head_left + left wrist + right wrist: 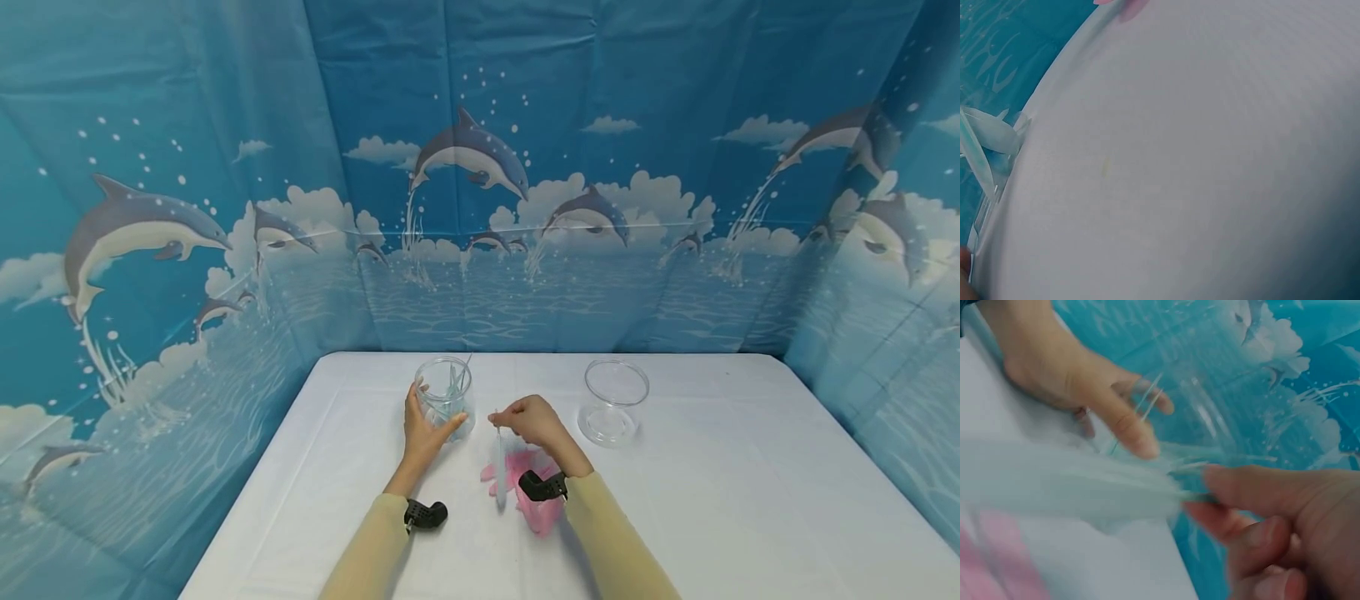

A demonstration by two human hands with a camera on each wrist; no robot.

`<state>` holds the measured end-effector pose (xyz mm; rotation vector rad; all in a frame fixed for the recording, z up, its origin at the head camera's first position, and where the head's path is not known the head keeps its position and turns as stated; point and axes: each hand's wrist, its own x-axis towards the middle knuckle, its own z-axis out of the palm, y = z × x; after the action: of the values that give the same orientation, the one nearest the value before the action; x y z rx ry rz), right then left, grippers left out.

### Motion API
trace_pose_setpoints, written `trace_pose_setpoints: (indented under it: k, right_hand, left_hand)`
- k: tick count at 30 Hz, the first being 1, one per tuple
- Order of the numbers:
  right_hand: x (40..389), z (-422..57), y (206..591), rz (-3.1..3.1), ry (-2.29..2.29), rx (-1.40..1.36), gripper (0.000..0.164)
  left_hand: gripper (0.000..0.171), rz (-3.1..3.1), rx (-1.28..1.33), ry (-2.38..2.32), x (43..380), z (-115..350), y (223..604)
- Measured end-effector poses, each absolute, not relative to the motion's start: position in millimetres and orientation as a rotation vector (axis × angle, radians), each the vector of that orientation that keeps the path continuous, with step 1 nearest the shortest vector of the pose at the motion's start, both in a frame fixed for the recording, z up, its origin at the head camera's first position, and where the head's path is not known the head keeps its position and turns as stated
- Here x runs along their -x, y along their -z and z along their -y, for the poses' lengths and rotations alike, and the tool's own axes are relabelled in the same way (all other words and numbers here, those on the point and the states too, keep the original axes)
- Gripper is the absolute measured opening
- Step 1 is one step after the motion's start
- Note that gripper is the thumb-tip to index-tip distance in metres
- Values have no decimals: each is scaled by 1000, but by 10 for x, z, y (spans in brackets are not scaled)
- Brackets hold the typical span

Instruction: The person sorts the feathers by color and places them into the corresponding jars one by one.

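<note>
My left hand [425, 433] grips a clear jar [444, 372] from its near side, thumb and fingers spread around the wall. Inside the jar stand pale blue-green blade-like pieces [997, 134], with thin ends poking above the rim. To the right, my right hand [534, 419] pinches the thin end of a similar pale, long narrow piece [500, 475] between thumb and forefinger. That piece hangs down over the table, blurred in the right wrist view; its exact kind I cannot tell. Under it lies a pink thing [542, 518] with several finger-like tips, partly covered by my right wrist.
A second clear jar [613, 404], wide-rimmed, stands to the right of my right hand. Everything rests on a white-covered table [750, 500]. Behind it hangs a blue curtain [637, 300] printed with dolphins.
</note>
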<state>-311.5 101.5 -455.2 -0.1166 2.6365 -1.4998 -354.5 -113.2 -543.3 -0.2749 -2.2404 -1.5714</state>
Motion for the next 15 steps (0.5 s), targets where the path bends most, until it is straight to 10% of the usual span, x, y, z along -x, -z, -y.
trace_pose_setpoints:
  k: [15]
  right_hand:
    - [3383,-701,4069,-2788,2315,445,34]
  left_hand:
    - [104,2138,313,1466,3569,1103,5489]
